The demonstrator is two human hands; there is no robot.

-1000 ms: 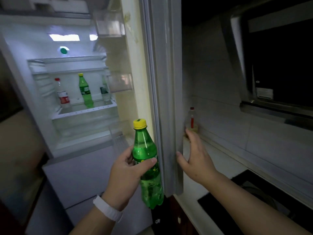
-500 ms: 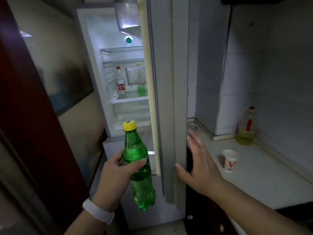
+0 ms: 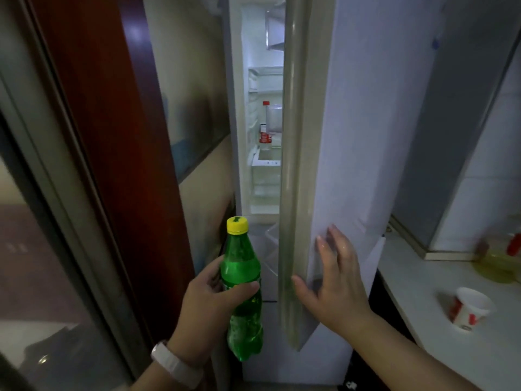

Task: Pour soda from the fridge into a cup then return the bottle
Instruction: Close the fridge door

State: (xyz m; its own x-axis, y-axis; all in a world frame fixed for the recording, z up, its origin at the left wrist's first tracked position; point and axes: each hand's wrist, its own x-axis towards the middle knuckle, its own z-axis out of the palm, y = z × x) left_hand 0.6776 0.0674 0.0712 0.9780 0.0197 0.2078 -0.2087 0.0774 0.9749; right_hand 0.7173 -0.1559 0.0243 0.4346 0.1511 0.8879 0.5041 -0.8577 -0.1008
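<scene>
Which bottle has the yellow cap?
The green soda bottle held upright in the left hand. The bottle inside the fridge has a red cap, and so does the oil bottle on the counter.

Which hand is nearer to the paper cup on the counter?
Right. The right hand lies flat on the fridge door, left of the paper cup. The left hand, gripping the green bottle, is farther left.

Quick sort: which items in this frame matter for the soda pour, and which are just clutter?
Job:
green bottle, capped, held by left hand
fridge door, right hand flat on it
cup on the counter

Clutter:
red-capped bottle in the fridge
oil bottle at the counter's back
wristband
</scene>
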